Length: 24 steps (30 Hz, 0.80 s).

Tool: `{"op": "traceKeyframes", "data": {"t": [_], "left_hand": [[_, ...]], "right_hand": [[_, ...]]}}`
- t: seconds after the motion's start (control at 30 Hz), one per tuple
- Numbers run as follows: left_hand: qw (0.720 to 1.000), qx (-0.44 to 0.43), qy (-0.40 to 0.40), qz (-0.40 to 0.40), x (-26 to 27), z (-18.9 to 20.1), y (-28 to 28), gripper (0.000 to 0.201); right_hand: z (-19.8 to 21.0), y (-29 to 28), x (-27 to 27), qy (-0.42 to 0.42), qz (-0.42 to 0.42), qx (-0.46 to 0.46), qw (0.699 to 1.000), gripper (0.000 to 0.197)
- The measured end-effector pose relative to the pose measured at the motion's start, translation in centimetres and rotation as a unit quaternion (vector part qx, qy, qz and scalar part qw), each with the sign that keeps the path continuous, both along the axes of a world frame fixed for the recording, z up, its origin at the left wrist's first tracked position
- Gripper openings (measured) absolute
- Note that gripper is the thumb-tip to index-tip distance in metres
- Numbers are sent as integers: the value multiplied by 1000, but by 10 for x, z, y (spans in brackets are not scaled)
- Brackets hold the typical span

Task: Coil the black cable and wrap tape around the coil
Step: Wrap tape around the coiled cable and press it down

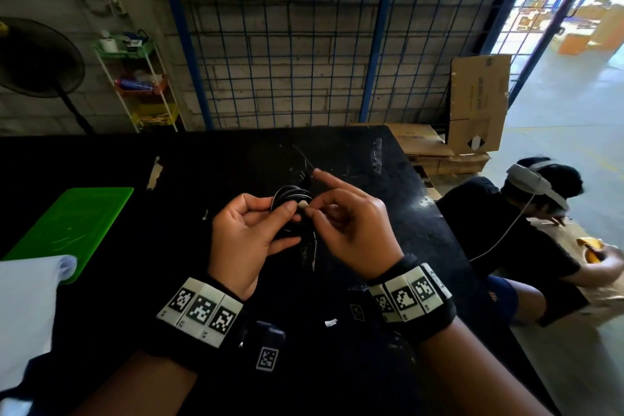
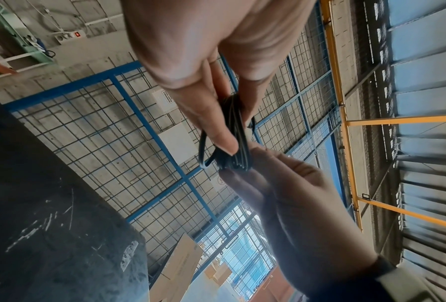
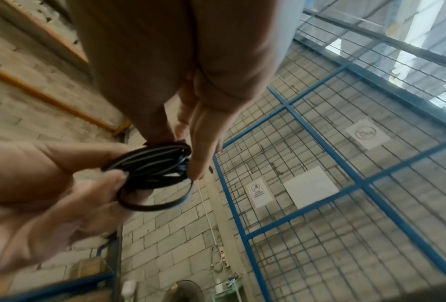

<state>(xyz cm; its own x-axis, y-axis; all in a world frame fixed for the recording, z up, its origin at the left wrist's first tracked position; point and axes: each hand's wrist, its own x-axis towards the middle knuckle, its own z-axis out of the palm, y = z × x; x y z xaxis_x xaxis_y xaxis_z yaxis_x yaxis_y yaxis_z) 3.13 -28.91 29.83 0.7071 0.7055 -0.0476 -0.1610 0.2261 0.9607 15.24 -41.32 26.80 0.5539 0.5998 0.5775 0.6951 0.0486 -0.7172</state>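
A small black cable coil (image 1: 289,195) is held above the black table (image 1: 209,159), between both hands. My left hand (image 1: 282,208) grips the coil's left side with thumb and fingers; the left wrist view shows this pinch (image 2: 236,130) on the bunched loops of the coil (image 2: 238,147). My right hand (image 1: 312,209) pinches the coil's right side, where a small pale bit (image 1: 303,205), perhaps tape, shows between the thumbs. In the right wrist view the right hand (image 3: 183,155) pinches the coil (image 3: 152,169) where its loops bunch, and the left hand (image 3: 113,169) holds the opposite side.
A green mat (image 1: 67,223) and a white sheet (image 1: 27,297) lie on the table's left. Clear strips (image 1: 376,154) lie near the far right edge. Another person (image 1: 523,230) sits low to the right. Behind the table stand a blue wire fence (image 1: 287,61), cardboard (image 1: 479,105) and a fan (image 1: 37,57).
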Motion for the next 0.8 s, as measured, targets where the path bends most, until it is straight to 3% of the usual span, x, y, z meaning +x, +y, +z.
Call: {"op": "traceKeyframes", "data": {"t": [0.13, 0.33, 0.6, 0.8], "left_hand": [[1000, 7, -15, -11, 0, 0, 1, 21], [999, 6, -35, -27, 1, -4, 5, 17], [999, 25, -23, -33, 0, -7, 7, 18], [999, 34, -16, -25, 3, -10, 8, 18]], "right_hand": [[0, -1, -1, 131, 63, 4, 989, 6], [8, -2, -2, 224, 106, 3, 969, 2], [8, 0, -1, 279, 143, 5, 950, 15], [2, -2, 2, 221, 110, -31, 969, 7]]}}
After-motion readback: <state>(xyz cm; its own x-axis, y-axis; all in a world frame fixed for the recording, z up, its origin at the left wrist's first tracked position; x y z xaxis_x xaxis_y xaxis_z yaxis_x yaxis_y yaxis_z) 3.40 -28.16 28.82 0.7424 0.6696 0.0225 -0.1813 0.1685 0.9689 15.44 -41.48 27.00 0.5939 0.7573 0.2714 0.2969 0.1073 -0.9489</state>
